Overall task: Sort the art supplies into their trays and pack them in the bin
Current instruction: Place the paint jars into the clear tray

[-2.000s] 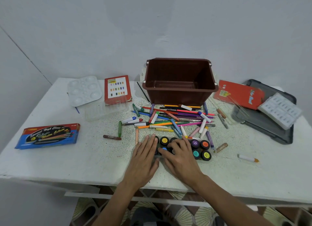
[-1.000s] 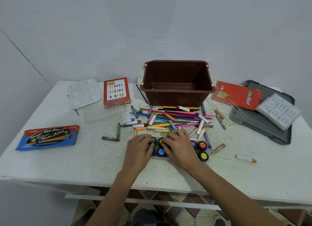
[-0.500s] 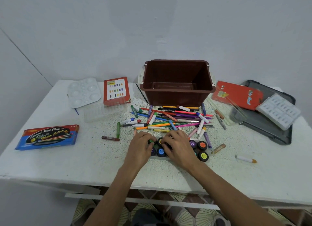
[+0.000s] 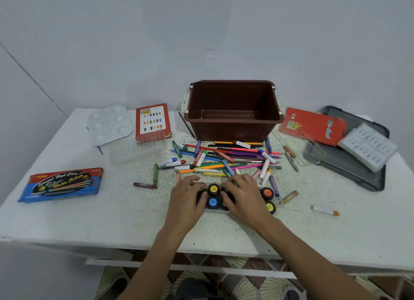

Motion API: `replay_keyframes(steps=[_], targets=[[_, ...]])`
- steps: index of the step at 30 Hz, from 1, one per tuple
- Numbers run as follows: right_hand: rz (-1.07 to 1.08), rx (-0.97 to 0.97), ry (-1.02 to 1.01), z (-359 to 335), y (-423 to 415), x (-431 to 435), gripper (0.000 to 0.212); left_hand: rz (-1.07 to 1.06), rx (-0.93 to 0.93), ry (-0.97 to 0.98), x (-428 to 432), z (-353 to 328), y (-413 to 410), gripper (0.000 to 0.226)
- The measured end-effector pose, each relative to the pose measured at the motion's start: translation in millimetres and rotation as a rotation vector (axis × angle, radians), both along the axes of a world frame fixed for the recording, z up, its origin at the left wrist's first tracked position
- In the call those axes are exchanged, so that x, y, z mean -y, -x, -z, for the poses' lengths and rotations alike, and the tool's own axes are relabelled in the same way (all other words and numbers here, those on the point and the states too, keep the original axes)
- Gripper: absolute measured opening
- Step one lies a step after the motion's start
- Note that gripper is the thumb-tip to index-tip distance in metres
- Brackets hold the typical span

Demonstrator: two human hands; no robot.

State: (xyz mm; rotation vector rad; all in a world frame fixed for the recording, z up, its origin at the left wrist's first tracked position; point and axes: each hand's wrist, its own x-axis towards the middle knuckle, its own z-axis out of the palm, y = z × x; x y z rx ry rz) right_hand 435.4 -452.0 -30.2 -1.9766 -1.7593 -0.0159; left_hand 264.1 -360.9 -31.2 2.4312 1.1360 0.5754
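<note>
Currently, paint pots [image 4: 213, 189] sit in a tray [image 4: 215, 211].

We see the left hand [image 4: 187, 197] and the right hand [image 4: 244, 197] side by side on the tray of paint pots [image 4: 215, 210], fingers curled over the lids. Orange, blue and yellow caps show between and beside them. Just beyond lies a heap of crayons and pencils [image 4: 224, 158] — and behind it the brown bin [image 4: 233, 129] stands upright on the white table [image 4: 112, 217].
</note>
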Motion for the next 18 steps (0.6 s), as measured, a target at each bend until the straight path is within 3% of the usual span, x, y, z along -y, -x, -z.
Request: replay_keyframes(steps=[4,8,18], targets=[[0.003,0.042,0.038,-1,-7,4,0.020,0.174,-0.062,-0.179,10,4,1,0.040],[0.000,0.036,0.051,-3,-10,2,0.019,0.276,-0.192,-0.192,17,17,-1,0.053],[0.034,-0.086,0.063,-5,-7,-2,0.014,0.266,-0.225,-0.201,17,27,0,0.054]])
